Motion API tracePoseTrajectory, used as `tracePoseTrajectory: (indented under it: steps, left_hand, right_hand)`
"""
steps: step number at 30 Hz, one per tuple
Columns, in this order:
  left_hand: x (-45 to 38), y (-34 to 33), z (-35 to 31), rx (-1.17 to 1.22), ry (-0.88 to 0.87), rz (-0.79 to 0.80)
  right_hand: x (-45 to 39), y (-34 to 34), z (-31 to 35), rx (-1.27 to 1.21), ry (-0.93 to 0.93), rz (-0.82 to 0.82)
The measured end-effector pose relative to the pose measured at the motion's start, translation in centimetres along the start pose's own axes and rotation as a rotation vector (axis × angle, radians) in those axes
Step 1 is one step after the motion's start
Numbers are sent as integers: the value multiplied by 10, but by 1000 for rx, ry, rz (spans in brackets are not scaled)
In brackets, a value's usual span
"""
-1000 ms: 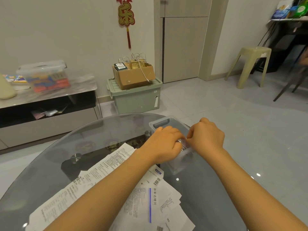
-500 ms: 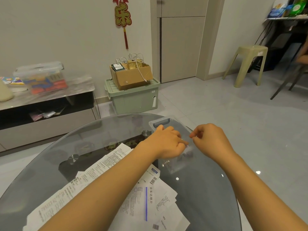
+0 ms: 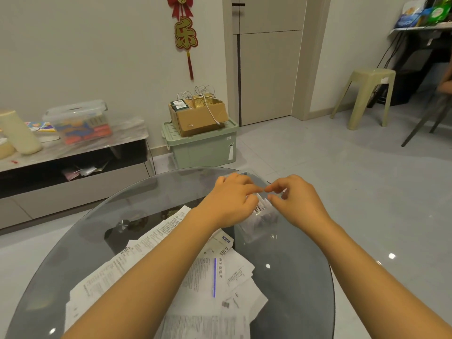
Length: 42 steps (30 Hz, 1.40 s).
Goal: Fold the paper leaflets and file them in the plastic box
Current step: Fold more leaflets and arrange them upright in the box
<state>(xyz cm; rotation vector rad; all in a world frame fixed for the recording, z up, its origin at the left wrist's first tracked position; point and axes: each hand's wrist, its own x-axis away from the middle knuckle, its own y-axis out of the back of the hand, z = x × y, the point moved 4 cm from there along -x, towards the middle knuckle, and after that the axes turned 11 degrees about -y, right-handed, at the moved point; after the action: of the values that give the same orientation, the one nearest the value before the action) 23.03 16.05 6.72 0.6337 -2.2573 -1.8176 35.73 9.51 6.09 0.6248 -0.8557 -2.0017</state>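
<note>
A small clear plastic box stands at the far right of the round glass table. Several folded white leaflets stand upright inside it. My left hand reaches into the box from the left, its curled fingers gripping the tops of those folded leaflets. Just right of it, my right hand hovers over the box with curled fingers. Its forefinger tip meets my left fingertips, and I see nothing between its thumb and forefinger. A pile of unfolded printed leaflets lies on the table under my left forearm.
Past the table stand a green storage bin with a cardboard box on it, and a low cabinet at left carrying a clear tub. A pale plastic stool is at back right on the grey tiled floor.
My right hand drew slightly away from the box, then came back until its forefinger met my left fingertips. My left hand stayed at the box.
</note>
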Motion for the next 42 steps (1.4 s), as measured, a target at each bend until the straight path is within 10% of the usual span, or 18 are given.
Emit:
tracePoseTrajectory:
  steps: [6, 23, 42]
  left_hand:
    - [87, -2, -33, 84, 152, -135]
    - [204, -67, -56, 51, 312, 367]
    - [199, -57, -41, -34, 347, -65]
  right_hand:
    - [50, -4, 21, -49, 181, 172]
    - [151, -67, 17, 181, 406, 654]
    - [148, -94, 6, 289, 236, 507]
